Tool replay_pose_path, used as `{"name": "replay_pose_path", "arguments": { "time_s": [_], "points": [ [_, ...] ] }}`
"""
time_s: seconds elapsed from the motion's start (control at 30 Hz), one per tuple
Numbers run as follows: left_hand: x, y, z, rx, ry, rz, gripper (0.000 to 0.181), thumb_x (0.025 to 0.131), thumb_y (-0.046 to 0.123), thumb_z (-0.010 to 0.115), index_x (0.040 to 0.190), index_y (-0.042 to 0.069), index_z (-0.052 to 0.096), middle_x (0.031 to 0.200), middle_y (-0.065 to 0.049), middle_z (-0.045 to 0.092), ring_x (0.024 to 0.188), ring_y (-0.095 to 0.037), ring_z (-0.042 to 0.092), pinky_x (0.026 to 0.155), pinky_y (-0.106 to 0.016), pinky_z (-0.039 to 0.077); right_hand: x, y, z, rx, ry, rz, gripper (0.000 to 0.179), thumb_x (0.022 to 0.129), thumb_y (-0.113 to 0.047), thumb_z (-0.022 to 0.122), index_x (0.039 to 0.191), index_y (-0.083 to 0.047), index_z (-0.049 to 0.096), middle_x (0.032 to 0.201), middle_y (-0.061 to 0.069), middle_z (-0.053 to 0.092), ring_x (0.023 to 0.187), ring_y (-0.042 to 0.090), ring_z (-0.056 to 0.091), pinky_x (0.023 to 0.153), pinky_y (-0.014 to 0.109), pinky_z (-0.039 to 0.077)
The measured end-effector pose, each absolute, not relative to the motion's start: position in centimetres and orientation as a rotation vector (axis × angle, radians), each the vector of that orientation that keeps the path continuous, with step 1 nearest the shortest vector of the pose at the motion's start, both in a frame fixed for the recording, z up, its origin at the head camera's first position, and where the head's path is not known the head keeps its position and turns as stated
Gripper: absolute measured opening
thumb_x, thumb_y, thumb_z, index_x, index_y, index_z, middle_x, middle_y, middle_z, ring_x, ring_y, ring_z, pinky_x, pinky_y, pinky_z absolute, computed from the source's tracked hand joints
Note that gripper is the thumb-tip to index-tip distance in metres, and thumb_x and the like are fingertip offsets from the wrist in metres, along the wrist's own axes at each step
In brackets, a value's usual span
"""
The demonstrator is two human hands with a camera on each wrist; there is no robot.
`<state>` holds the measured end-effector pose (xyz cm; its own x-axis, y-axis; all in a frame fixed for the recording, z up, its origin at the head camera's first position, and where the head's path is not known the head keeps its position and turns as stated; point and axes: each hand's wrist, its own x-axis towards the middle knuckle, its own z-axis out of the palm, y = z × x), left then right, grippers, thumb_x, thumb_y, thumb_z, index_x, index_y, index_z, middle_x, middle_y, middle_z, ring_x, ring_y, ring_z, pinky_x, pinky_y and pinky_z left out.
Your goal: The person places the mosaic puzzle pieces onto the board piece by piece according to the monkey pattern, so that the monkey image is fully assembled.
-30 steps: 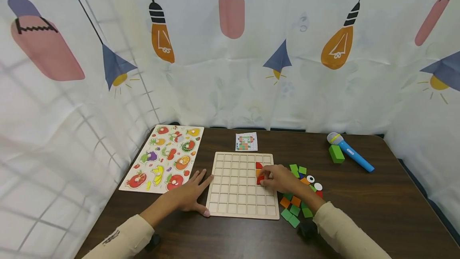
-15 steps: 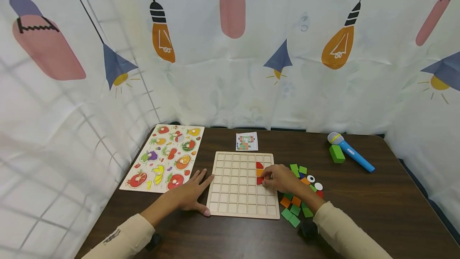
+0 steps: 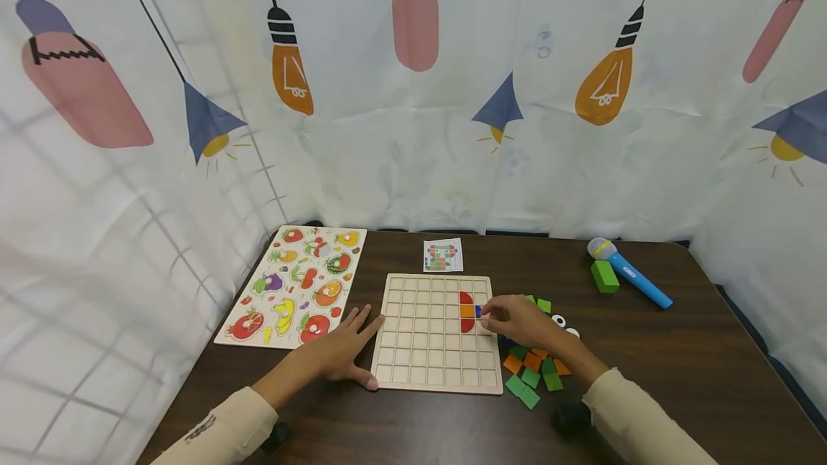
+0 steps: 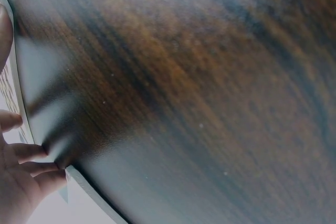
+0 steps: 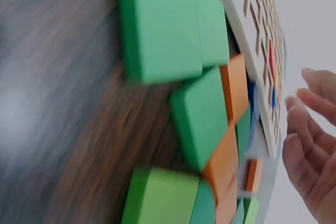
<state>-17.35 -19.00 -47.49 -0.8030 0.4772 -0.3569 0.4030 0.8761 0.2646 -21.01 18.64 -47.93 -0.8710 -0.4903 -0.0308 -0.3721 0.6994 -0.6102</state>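
A wooden grid board (image 3: 413,350) lies mid-table with two red quarter-round pieces (image 3: 466,298), an orange square (image 3: 467,311) between them and a small blue piece (image 3: 478,311) beside it. My right hand (image 3: 517,320) hovers at the board's right edge, fingertips by the blue piece; in the right wrist view its fingers (image 5: 302,124) are loosely bent with nothing seen between them. My left hand (image 3: 345,346) lies spread, thumb and a fingertip at the board's left edge, other fingertips by the fruit board (image 3: 304,271). The left wrist view shows these fingers (image 4: 31,153) too.
Several loose green squares (image 3: 528,397), orange squares (image 3: 512,364) and white discs (image 3: 572,333) lie right of the grid board. A pattern card (image 3: 443,255) sits behind it. At the back right, a blue toy microphone (image 3: 639,280) leans by a green block (image 3: 605,277).
My right hand has drawn slightly right from the lower red piece, and the blue piece beside the orange square now shows. My left hand stays where it was.
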Motion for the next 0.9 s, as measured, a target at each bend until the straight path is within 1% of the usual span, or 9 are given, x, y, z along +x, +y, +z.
{"name": "replay_pose_path", "arguments": {
  "time_s": [0.1,0.2,0.33,0.47,0.6,0.73,0.9],
  "points": [
    [-17.4,-19.0,-47.4,0.65,2.625,0.252,0.116,0.072,0.069,0.076,0.16,0.015,0.024,0.166,-0.024,0.015,0.152,-0.047,0.014,0.112,-0.058,0.038,-20.4,20.1,-47.4,-0.682,2.681,-0.932,0.022,0.096,-0.028,0.069,0.11,-0.012,0.072,0.088,-0.008,0.063,0.075,0.009,0.054,0.067,0.023,0.049],
    [-17.4,-19.1,-47.4,0.649,2.62,0.256,0.116,0.072,0.07,0.075,0.161,0.015,0.023,0.166,-0.024,0.014,0.152,-0.047,0.014,0.112,-0.058,0.039,-19.7,21.8,-47.1,-0.702,2.664,-0.94,0.024,0.095,-0.031,0.07,0.109,-0.011,0.073,0.087,-0.008,0.062,0.069,0.009,0.052,0.06,0.023,0.047],
    [-17.5,-19.1,-47.3,0.659,2.614,0.26,0.116,0.073,0.07,0.075,0.161,0.014,0.022,0.166,-0.024,0.013,0.153,-0.047,0.013,0.112,-0.058,0.038,-18.6,23.9,-47.1,-0.783,2.633,-0.961,0.026,0.093,-0.032,0.073,0.108,-0.011,0.073,0.09,-0.009,0.066,0.064,0.005,0.051,0.057,0.022,0.047],
    [-17.5,-19.2,-47.2,0.661,2.612,0.27,0.115,0.074,0.069,0.075,0.161,0.014,0.023,0.166,-0.025,0.013,0.152,-0.048,0.013,0.112,-0.058,0.038,-17.2,25.5,-47.5,-0.87,2.588,-0.989,0.023,0.092,-0.032,0.074,0.106,-0.014,0.074,0.093,-0.008,0.068,0.065,0.001,0.051,0.056,0.021,0.047],
    [-17.4,-19.2,-47.1,0.651,2.609,0.278,0.114,0.074,0.068,0.075,0.161,0.014,0.023,0.166,-0.025,0.013,0.153,-0.047,0.013,0.112,-0.059,0.038,-15.7,26.1,-48.1,-0.965,2.544,-1.003,0.018,0.092,-0.032,0.074,0.103,-0.017,0.075,0.095,-0.007,0.068,0.072,-0.001,0.054,0.06,0.021,0.048],
    [-17.4,-19.2,-47.2,0.657,2.61,0.279,0.114,0.074,0.068,0.075,0.161,0.014,0.023,0.166,-0.025,0.013,0.152,-0.048,0.013,0.112,-0.059,0.038,-14.3,26.1,-48.5,-0.974,2.505,-0.971,0.021,0.089,-0.04,0.075,0.102,-0.022,0.075,0.096,-0.011,0.067,0.08,0.0,0.056,0.065,0.021,0.048],
    [-17.5,-19.2,-47.3,0.669,2.609,0.294,0.115,0.074,0.067,0.076,0.161,0.014,0.023,0.166,-0.026,0.013,0.152,-0.049,0.013,0.112,-0.059,0.037,-13.1,25.5,-48.8,-0.885,2.515,-0.873,0.025,0.085,-0.05,0.076,0.099,-0.03,0.075,0.092,-0.018,0.061,0.078,-0.002,0.051,0.064,0.02,0.044]
  ]
}}
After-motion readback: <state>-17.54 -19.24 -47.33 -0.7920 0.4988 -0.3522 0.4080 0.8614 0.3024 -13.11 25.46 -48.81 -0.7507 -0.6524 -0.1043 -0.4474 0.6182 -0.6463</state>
